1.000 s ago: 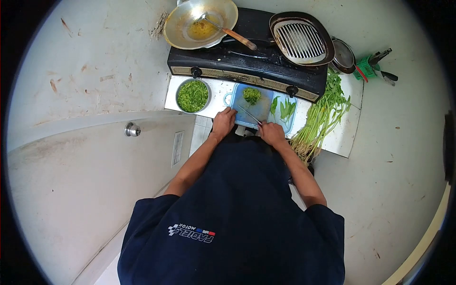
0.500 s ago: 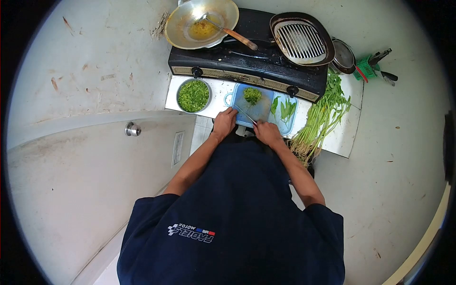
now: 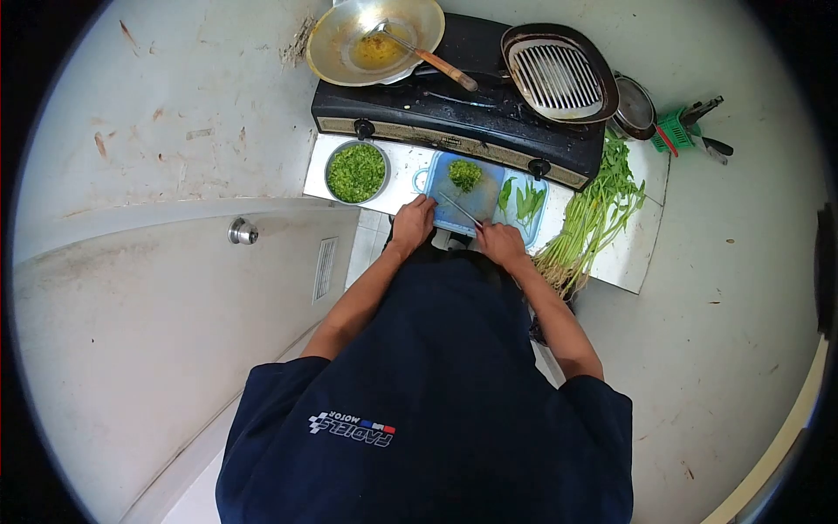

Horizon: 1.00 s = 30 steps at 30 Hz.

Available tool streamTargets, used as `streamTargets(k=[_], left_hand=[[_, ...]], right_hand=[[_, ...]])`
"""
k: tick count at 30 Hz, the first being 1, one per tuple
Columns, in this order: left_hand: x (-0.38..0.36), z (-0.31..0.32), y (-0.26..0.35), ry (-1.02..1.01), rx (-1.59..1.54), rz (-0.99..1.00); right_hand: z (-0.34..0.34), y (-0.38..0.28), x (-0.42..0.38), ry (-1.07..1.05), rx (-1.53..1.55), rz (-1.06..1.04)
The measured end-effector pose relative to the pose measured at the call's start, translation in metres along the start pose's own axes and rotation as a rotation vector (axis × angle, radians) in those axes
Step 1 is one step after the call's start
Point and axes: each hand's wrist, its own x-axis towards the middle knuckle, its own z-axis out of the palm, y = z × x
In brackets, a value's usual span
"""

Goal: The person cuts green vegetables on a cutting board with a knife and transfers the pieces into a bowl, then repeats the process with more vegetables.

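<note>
Here on my feed, the right hand [image 3: 501, 245] is wrapped round the knife [image 3: 458, 208], its blade slanting over the chopping board [image 3: 478, 201] toward ten o'clock. The left hand [image 3: 414, 224], fingers bent, sits at the board's eight o'clock edge, near the knife tip; I can't tell whether it grips anything. A pile of chopped greens [image 3: 463, 175] lies by the board's eleven, loose leaves [image 3: 528, 204] toward three.

Now the writing: at seven, upside down to me, the dark shirt [image 3: 419, 375] reads "FADIELS MOTOR"; the stove badge [image 3: 451, 141] is too small to read.

Outward from the board: bowl of cut greens [image 3: 387, 176] at nine, rooted bundle [image 3: 598, 201] at three, both on the white worktop [image 3: 403, 175]. The stove [image 3: 419, 103] crowds twelve, carrying a wok [image 3: 327, 44] at eleven and a ridged pan [image 3: 566, 79] at one.
</note>
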Motion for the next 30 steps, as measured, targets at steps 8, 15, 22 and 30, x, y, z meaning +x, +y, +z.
streamTargets(k=[8,15,22,30], left_hand=[[0.005,-0.001,0.000,0.031,-0.051,0.059],[0.005,0.000,0.002,-0.003,-0.007,0.046],[0.004,0.000,0.002,0.013,-0.022,0.038],[0.004,0.000,0.002,0.051,-0.088,0.000]], right_hand=[[-0.003,-0.006,0.000,0.002,0.013,-0.004],[-0.002,-0.027,0.002,-0.091,0.060,0.022],[0.005,-0.037,0.023,-0.025,0.064,-0.007],[0.004,-0.017,0.006,-0.061,-0.007,-0.004]])
